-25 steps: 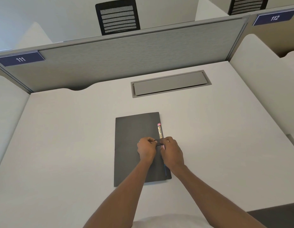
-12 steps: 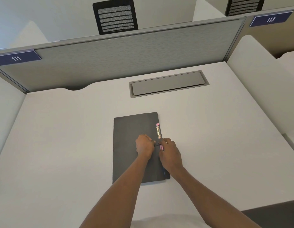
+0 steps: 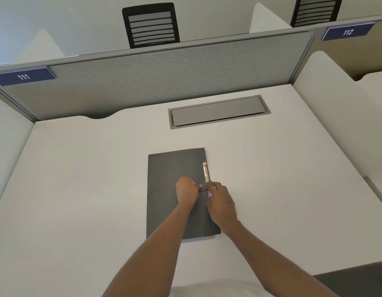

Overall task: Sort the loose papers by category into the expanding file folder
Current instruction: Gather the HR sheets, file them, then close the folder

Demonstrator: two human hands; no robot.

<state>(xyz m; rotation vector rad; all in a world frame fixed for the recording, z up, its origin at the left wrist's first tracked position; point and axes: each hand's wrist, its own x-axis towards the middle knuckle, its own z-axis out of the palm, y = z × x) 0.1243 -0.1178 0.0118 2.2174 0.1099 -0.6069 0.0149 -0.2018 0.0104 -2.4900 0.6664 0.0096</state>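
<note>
Dark grey expanding file folder [image 3: 164,189] lies flat, closed, centre frame on white counter [image 3: 78,189]. I see left hand [image 3: 187,192] and right hand [image 3: 221,205], fingers curled, both pinching closure strap [image 3: 204,186] at right edge; presumably unfastening before sorting. No loose papers in view.

We see a white desk [image 3: 78,189] closed in by a grey fabric partition [image 3: 164,82] at the back and a white side divider [image 3: 335,108] on the right. A grey cable hatch [image 3: 218,111] lies shut in the desk near the partition. Blue number plates, 111 [image 3: 24,76] at the left and 112 [image 3: 347,31] at the right, sit along the top rail. Beyond it stand a black mesh-backed chair [image 3: 151,25] and a second chair [image 3: 316,9].
</note>
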